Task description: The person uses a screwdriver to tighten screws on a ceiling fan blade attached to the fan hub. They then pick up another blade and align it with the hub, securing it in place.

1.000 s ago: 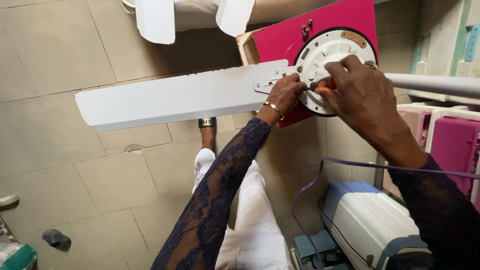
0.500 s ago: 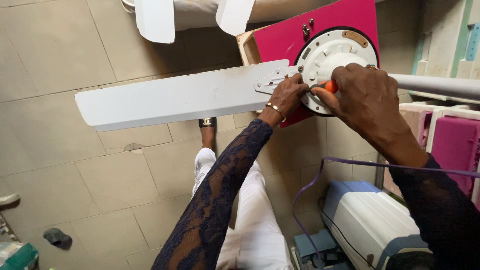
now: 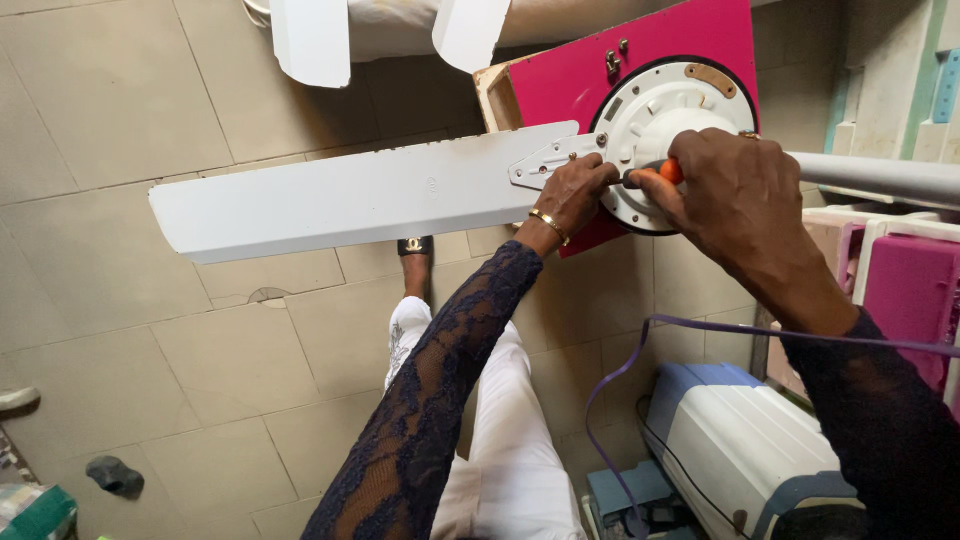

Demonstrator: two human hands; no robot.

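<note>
A white ceiling fan motor (image 3: 665,105) lies on a magenta board (image 3: 600,70). A long white blade (image 3: 350,200) sticks out to the left from its metal bracket (image 3: 550,160). My left hand (image 3: 575,195) rests on the bracket by the motor's rim, fingers pinched at the tip of a screwdriver. My right hand (image 3: 725,185) is closed around the screwdriver's orange handle (image 3: 668,171), with the shaft pointing left toward the bracket. A second blade (image 3: 880,178) runs off to the right behind my right hand.
Two more white blades (image 3: 310,40) lie at the top over a tiled floor (image 3: 150,330). A purple cable (image 3: 640,360) loops above a white and blue appliance (image 3: 740,450). Pink and white furniture (image 3: 900,280) stands at the right. My white trouser leg (image 3: 500,430) and sandalled foot are below.
Both hands have stayed at the bracket; the right hand has shifted slightly on the orange handle. The fan and blade have not moved.
</note>
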